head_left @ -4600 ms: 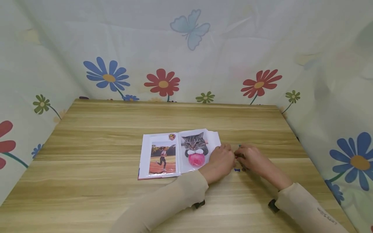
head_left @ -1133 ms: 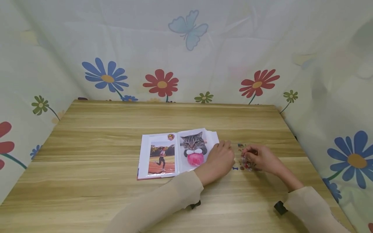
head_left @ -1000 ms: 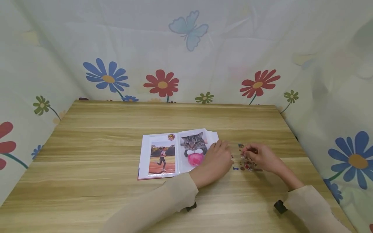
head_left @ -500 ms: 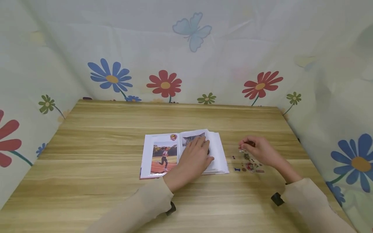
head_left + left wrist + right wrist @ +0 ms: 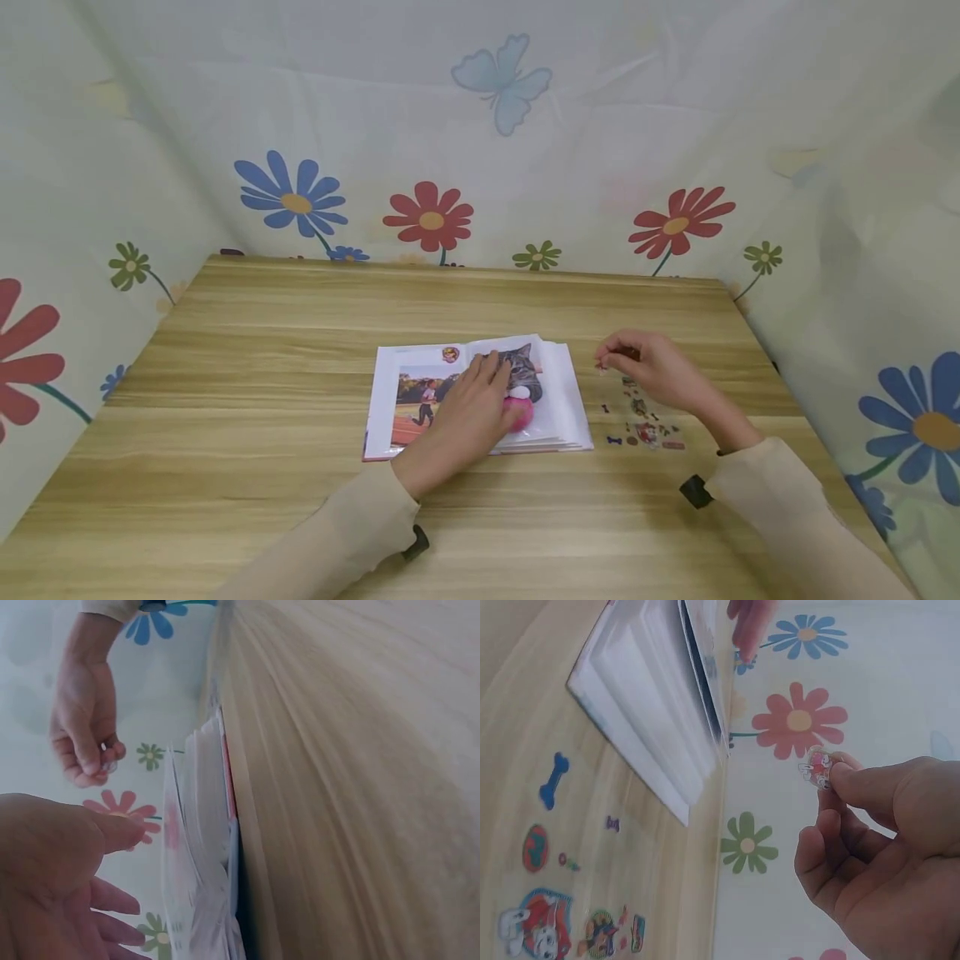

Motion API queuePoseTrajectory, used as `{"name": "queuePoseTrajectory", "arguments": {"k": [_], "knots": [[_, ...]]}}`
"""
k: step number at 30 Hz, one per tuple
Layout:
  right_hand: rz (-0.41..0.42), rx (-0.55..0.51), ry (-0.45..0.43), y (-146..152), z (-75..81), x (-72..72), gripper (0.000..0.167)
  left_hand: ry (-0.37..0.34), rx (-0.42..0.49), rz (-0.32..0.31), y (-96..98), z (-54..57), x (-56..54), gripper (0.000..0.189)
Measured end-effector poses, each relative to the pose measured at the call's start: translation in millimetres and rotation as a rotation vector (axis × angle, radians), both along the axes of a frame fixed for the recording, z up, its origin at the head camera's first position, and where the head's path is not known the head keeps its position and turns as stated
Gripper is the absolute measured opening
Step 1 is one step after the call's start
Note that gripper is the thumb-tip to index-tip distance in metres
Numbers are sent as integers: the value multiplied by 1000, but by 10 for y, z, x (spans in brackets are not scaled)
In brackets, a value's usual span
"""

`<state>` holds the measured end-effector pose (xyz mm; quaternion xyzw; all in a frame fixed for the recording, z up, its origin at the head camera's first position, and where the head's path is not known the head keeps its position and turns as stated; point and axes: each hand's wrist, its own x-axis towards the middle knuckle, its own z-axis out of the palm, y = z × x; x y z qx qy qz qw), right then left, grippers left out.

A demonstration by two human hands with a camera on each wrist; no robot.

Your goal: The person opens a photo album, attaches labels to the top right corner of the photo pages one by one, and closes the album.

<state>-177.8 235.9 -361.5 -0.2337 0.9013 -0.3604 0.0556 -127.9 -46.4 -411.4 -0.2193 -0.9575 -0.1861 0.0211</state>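
Note:
A small clear sticker (image 5: 819, 766) with a red and white cartoon figure is pinched between the thumb and forefinger of my right hand (image 5: 656, 371), raised above the table. Below that hand lies a transparent sticker sheet (image 5: 647, 435) with cartoon dogs, bones and other little designs. My left hand (image 5: 467, 417) is over the middle of an open photo album (image 5: 567, 392), fingers extended; whether it touches the pages I cannot tell. Partly behind it are a runner photo (image 5: 412, 387) and a cat photo (image 5: 522, 358). A round sticker (image 5: 450, 355) sits at the left page's upper corner.
The wooden table (image 5: 247, 358) carries the album near its middle, with the sheet just to the right. Flowered cloth (image 5: 360, 108) hangs behind and along both sides.
My left hand has moved left from the album's right edge onto its open pages. My right hand has lifted the sticker off the sheet area and brought it up and left.

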Motion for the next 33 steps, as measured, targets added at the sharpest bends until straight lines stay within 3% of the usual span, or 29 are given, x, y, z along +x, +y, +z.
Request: {"name": "queuePoseTrajectory", "arguments": {"k": [15,33], "knots": [[102,-19,19,-274,-25,-256,13,-194,-79,-42,18,-56,8,84],[101,4,-47,-547,-141,-602,17,-185,-150,-78,38,-65,-4,82]]}}
